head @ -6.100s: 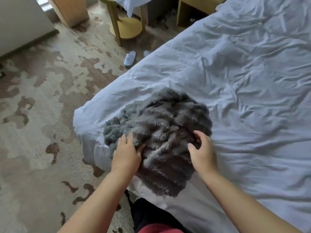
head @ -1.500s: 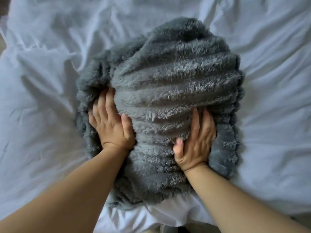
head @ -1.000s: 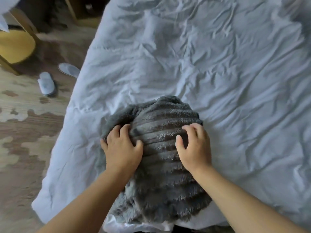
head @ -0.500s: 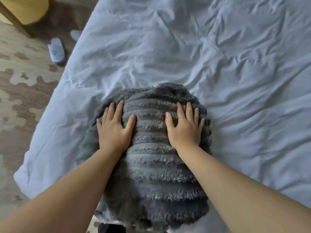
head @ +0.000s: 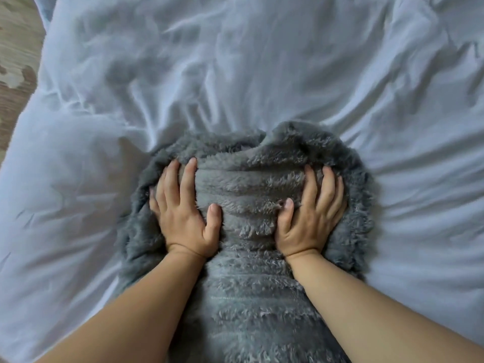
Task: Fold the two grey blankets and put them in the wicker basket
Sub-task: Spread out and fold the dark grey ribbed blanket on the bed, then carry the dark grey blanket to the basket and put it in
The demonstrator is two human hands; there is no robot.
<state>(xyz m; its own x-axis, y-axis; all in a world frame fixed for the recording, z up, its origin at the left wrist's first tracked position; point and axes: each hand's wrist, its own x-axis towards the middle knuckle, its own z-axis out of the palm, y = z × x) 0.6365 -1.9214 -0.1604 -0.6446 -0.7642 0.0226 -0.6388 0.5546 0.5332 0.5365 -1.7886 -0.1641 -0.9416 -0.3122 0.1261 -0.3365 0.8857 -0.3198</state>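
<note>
pressing down, left hand (head: 183, 218) and right hand (head: 310, 221) lay straight, spread fingers (head: 187, 184) flat atop the grey blanket (head: 248, 297)

We are in a bedroom, as far as we can tell; a bed (head: 262, 74) fills nearly the whole view, covered by a white duvet (head: 392, 231) that lies rumpled in soft creases; its rounded edge drops away at the left, and past it, in the upper left corner, we see a strip of carpet (head: 15, 61) patterned in beige and brown blotches; a fluffy grey blanket (head: 248, 200) with ribbed pile lies on the bedding; whether home or hotel we cannot tell.
</note>
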